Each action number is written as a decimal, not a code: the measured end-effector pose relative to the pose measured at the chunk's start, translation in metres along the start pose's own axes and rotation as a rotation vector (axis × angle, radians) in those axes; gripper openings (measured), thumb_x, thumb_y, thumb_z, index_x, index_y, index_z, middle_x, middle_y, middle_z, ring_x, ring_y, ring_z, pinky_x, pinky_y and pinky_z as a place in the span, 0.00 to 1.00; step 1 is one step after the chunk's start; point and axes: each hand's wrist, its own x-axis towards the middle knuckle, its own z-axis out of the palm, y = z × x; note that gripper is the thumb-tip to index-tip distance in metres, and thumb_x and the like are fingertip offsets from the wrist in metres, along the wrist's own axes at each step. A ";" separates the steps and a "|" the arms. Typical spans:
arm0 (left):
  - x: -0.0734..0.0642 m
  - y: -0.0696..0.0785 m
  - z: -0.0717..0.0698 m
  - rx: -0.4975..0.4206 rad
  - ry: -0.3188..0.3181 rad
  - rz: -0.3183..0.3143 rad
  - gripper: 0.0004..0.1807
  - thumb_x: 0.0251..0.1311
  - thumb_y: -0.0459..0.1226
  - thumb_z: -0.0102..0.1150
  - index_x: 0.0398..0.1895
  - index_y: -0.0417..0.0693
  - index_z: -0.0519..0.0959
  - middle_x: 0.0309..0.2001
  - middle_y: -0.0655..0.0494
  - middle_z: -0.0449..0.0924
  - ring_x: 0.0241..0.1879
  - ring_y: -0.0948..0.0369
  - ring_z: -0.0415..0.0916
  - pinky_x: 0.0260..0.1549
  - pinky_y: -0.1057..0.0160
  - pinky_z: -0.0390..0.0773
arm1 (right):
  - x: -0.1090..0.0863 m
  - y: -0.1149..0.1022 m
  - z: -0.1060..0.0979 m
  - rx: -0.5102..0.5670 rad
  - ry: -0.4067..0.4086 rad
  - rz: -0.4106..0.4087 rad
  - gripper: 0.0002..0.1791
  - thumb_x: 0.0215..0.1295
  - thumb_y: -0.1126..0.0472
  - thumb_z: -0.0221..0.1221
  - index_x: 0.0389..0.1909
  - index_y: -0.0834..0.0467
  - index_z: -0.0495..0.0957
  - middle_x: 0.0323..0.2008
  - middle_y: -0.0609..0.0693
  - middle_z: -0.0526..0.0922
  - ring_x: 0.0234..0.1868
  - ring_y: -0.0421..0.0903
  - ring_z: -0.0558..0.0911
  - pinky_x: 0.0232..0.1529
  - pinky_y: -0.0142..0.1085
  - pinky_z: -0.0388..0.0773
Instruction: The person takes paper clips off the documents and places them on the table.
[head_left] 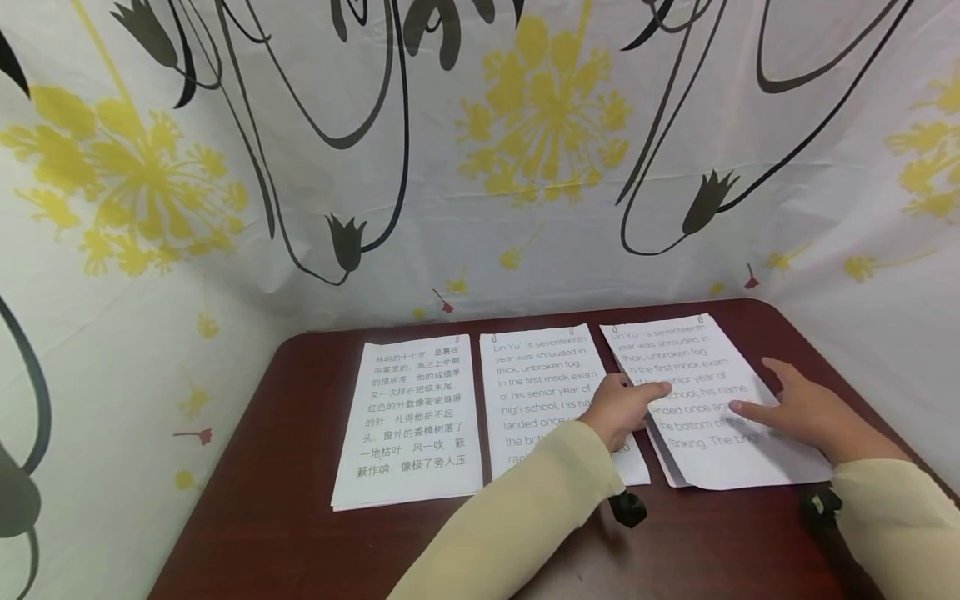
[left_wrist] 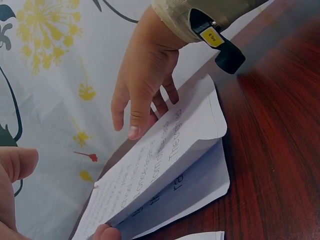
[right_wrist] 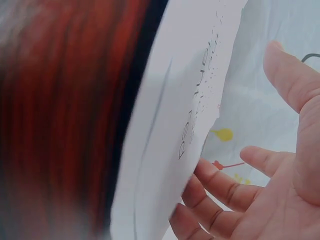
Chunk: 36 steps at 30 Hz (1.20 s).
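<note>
The right-hand stack of printed English sheets [head_left: 678, 354] lies on the table. Its near left edge is raised, with a gap over the sheet below in the left wrist view. My left hand [head_left: 618, 408] is at that edge, fingertips [left_wrist: 107, 233] against the paper and thumb [left_wrist: 22, 162] held off it. At the opposite edge is my right hand [head_left: 813, 417], its thumb and fingers spread. Its fingertips [right_wrist: 202, 192] touch the paper's side in the right wrist view, while the thumb [right_wrist: 287, 75] stands apart.
A second English stack [head_left: 536, 358] lies in the middle, partly behind my left forearm. A stack of Chinese text [head_left: 412, 417] lies on the left. Paper clips hold the top edges. The dark red table [head_left: 300, 467] meets a flower-patterned cloth [head_left: 420, 192].
</note>
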 end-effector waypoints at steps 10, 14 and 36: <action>0.000 0.000 -0.001 0.010 0.007 -0.033 0.44 0.62 0.49 0.73 0.75 0.36 0.66 0.54 0.45 0.79 0.44 0.48 0.83 0.60 0.48 0.79 | -0.001 0.001 0.000 0.033 0.063 0.004 0.68 0.63 0.32 0.68 0.76 0.81 0.44 0.60 0.88 0.65 0.53 0.78 0.75 0.51 0.70 0.75; 0.000 0.001 0.001 -0.028 0.005 -0.029 0.44 0.62 0.47 0.73 0.75 0.35 0.66 0.61 0.43 0.77 0.44 0.49 0.85 0.57 0.49 0.83 | -0.004 0.000 0.000 0.050 0.067 0.014 0.65 0.68 0.34 0.65 0.77 0.80 0.42 0.65 0.88 0.59 0.59 0.81 0.70 0.56 0.73 0.71; 0.014 -0.009 0.011 -0.056 -0.003 0.013 0.32 0.68 0.38 0.66 0.74 0.41 0.71 0.54 0.48 0.83 0.38 0.51 0.88 0.50 0.52 0.87 | -0.012 -0.006 -0.002 0.166 0.225 0.054 0.39 0.72 0.64 0.57 0.80 0.69 0.55 0.59 0.79 0.71 0.48 0.69 0.76 0.42 0.59 0.74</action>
